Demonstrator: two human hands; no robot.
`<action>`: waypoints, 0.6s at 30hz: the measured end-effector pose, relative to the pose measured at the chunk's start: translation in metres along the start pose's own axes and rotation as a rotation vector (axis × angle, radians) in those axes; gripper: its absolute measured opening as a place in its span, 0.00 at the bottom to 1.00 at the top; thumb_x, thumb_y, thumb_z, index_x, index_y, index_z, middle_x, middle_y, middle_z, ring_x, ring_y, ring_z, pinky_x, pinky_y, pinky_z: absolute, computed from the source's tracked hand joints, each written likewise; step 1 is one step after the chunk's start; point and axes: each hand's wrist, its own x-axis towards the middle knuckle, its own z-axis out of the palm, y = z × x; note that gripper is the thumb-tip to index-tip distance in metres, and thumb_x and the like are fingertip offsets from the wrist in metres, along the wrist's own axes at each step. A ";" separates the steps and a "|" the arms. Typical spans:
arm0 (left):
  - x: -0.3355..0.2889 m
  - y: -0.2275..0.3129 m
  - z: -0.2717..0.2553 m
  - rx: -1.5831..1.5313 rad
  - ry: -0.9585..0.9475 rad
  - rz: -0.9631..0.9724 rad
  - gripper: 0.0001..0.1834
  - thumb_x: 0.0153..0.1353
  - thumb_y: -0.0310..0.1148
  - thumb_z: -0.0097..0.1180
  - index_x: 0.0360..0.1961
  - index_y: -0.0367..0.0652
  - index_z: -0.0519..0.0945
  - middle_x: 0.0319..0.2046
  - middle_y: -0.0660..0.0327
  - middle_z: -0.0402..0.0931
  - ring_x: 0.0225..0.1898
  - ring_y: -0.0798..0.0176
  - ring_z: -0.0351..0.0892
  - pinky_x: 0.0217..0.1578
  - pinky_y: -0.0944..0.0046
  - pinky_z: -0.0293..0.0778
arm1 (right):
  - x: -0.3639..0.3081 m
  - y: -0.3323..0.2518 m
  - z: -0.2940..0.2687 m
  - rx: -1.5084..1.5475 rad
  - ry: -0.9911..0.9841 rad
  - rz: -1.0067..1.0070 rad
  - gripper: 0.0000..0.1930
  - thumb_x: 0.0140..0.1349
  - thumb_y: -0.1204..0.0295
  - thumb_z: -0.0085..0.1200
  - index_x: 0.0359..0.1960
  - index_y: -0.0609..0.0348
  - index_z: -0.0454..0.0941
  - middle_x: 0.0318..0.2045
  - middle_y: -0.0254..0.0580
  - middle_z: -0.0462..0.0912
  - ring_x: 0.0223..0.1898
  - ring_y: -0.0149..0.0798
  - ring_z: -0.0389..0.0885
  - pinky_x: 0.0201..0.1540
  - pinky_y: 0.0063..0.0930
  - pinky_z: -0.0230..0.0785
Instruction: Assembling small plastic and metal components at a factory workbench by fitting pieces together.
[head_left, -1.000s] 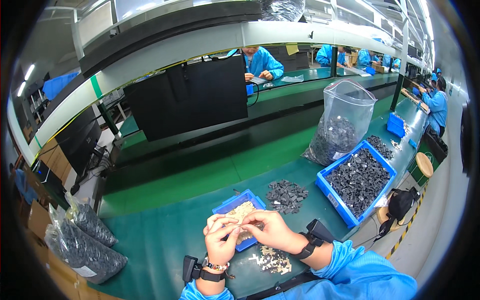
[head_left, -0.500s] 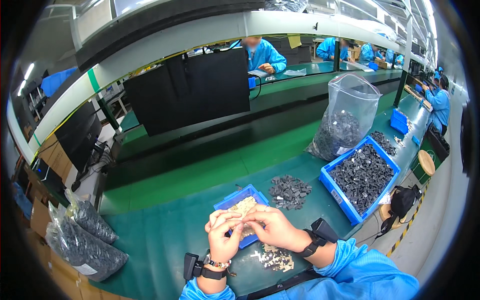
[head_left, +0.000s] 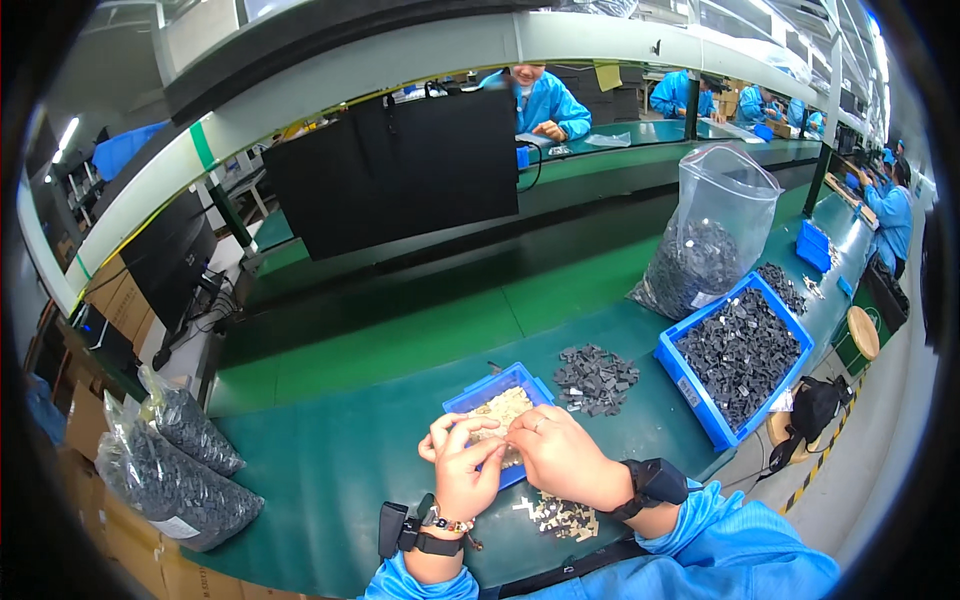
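My left hand (head_left: 465,462) and my right hand (head_left: 565,455) meet over a small blue bin (head_left: 528,377), thumbs and fingertips pinched close together. Whatever is between the fingertips is too small to make out. Pale beige small parts (head_left: 505,405) fill the bin under my fingers. Just in front of it, below my right hand, lies a loose heap of beige and black small pieces (head_left: 562,516). Beyond my right hand is a pile of dark grey plastic pieces (head_left: 596,380) on the green table.
A larger blue bin (head_left: 727,437) full of dark pieces stands at the right, with a clear bag (head_left: 690,262) of similar pieces behind it. Two more filled bags (head_left: 185,490) lie at the left. A black panel (head_left: 400,175) hangs ahead. Co-workers in blue (head_left: 555,105) sit across the line.
The whole view has shifted slightly, so things appear further right. My hands stay together over the small bin, the fingertips still pinched.
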 end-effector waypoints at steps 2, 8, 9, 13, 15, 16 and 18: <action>-0.001 -0.003 0.001 -0.002 -0.004 0.010 0.04 0.47 0.30 0.66 0.27 0.51 0.86 0.43 0.70 0.80 0.55 0.55 0.66 0.56 0.52 0.49 | -0.001 0.000 -0.001 -0.006 -0.022 0.010 0.06 0.50 0.79 0.55 0.31 0.65 0.80 0.34 0.45 0.80 0.42 0.49 0.78 0.46 0.40 0.70; 0.006 0.000 0.000 -0.006 0.008 0.022 0.05 0.47 0.30 0.65 0.28 0.53 0.87 0.42 0.72 0.80 0.55 0.55 0.66 0.56 0.47 0.46 | 0.004 0.007 -0.004 0.008 -0.037 -0.040 0.06 0.50 0.79 0.55 0.31 0.64 0.80 0.33 0.44 0.80 0.40 0.48 0.79 0.46 0.40 0.70; 0.004 -0.002 0.000 -0.004 0.010 0.021 0.05 0.47 0.30 0.65 0.28 0.53 0.87 0.42 0.72 0.80 0.55 0.55 0.66 0.56 0.47 0.46 | 0.003 0.007 -0.002 0.017 -0.027 -0.051 0.06 0.49 0.80 0.57 0.31 0.63 0.81 0.33 0.43 0.80 0.39 0.47 0.78 0.44 0.39 0.71; 0.003 -0.002 -0.001 0.018 0.005 0.031 0.05 0.47 0.29 0.64 0.27 0.51 0.86 0.42 0.72 0.80 0.55 0.55 0.66 0.56 0.49 0.47 | 0.004 0.008 -0.001 0.015 -0.028 -0.069 0.07 0.49 0.82 0.58 0.31 0.62 0.82 0.32 0.42 0.80 0.37 0.46 0.78 0.42 0.38 0.71; 0.002 -0.002 -0.002 0.032 -0.008 0.033 0.05 0.47 0.29 0.65 0.28 0.50 0.86 0.41 0.70 0.80 0.55 0.55 0.66 0.56 0.51 0.48 | 0.004 0.007 -0.002 0.011 -0.033 -0.073 0.07 0.49 0.82 0.57 0.31 0.62 0.82 0.32 0.42 0.80 0.36 0.46 0.78 0.42 0.38 0.71; 0.003 -0.001 -0.003 0.032 -0.005 0.048 0.05 0.47 0.28 0.65 0.28 0.50 0.86 0.41 0.70 0.80 0.56 0.55 0.66 0.56 0.51 0.48 | 0.005 0.007 -0.003 0.003 -0.034 -0.073 0.06 0.49 0.80 0.57 0.31 0.63 0.81 0.32 0.43 0.80 0.38 0.47 0.78 0.43 0.39 0.71; 0.003 0.000 -0.004 0.031 -0.006 0.059 0.05 0.47 0.28 0.65 0.27 0.50 0.86 0.41 0.71 0.80 0.56 0.55 0.66 0.56 0.51 0.48 | 0.004 0.004 -0.004 -0.001 -0.039 -0.069 0.06 0.49 0.79 0.56 0.30 0.64 0.80 0.32 0.44 0.80 0.39 0.48 0.79 0.45 0.40 0.71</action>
